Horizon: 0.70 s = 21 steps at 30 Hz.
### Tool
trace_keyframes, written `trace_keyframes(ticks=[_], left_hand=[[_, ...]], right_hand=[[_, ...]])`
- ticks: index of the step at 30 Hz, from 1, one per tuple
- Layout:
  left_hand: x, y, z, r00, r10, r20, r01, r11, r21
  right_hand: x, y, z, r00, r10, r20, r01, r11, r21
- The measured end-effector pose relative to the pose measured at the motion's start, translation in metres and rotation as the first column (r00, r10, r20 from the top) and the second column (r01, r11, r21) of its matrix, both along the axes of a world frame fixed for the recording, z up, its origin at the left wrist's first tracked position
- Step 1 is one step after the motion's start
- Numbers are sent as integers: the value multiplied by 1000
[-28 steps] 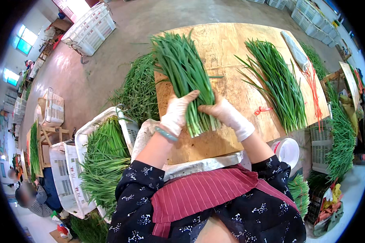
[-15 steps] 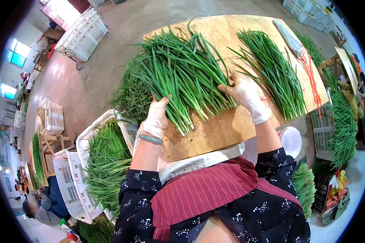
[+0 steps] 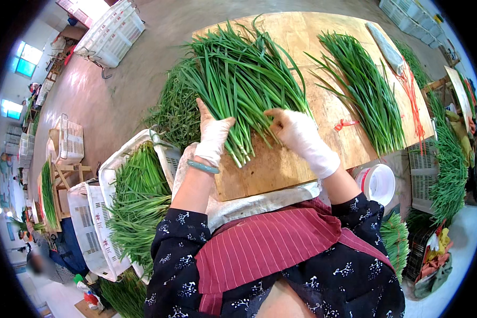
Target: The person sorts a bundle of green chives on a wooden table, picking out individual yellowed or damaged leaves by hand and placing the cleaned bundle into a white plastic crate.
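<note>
A broad pile of green chives (image 3: 249, 79) lies on the wooden board (image 3: 302, 159), its pale cut ends toward me. My left hand (image 3: 214, 135), in a white glove with a green bangle at the wrist, rests against the pile's left side. Its fingers stretch along the leaves and its thumb is apart. My right hand (image 3: 300, 139), also gloved, is over the cut ends at the pile's right, fingers curled in on the stalks. Just what the fingertips grip is partly hidden. To the right lies a separate chive bunch (image 3: 368, 93).
Red ties (image 3: 412, 100) and a grey wrapped long object (image 3: 385, 49) lie along the board's right edge. A red strip (image 3: 345, 124) is near the second bunch. White crates (image 3: 108, 175) with chives stand left; a white bucket (image 3: 380, 184) is right. A person (image 3: 50, 262) sits far left.
My right hand has moved left from the pile's right edge onto the cut ends, its fingers curling in. My left hand has shifted slightly right, its fingers straighter. The red strip is now uncovered.
</note>
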<state>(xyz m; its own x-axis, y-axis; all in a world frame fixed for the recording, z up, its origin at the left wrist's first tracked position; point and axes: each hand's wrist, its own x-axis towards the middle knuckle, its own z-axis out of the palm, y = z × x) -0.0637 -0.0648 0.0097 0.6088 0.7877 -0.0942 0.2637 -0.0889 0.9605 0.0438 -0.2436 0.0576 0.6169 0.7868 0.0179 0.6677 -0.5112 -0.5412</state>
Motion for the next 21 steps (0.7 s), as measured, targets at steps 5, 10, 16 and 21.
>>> trace_keyframes(ticks=[5,10,16,21], left_hand=[[-5,11,-6,998,-17,62,26,989,-146],[5,-3,-11,998,60,-2,-60,993,99],[12,-17,-13,986,132,-97,-78,899,430],[4,-12,-20,984,173,-44,-156,953,258]], right_hand=[[21,-14,0,818,-5,-576,139,972,189],[35,-6,66,875,114,-470,137,873,467],[67,71,208,960,127,249,-279,517,809],[90,162,221,872,397,287,-429,336,839]])
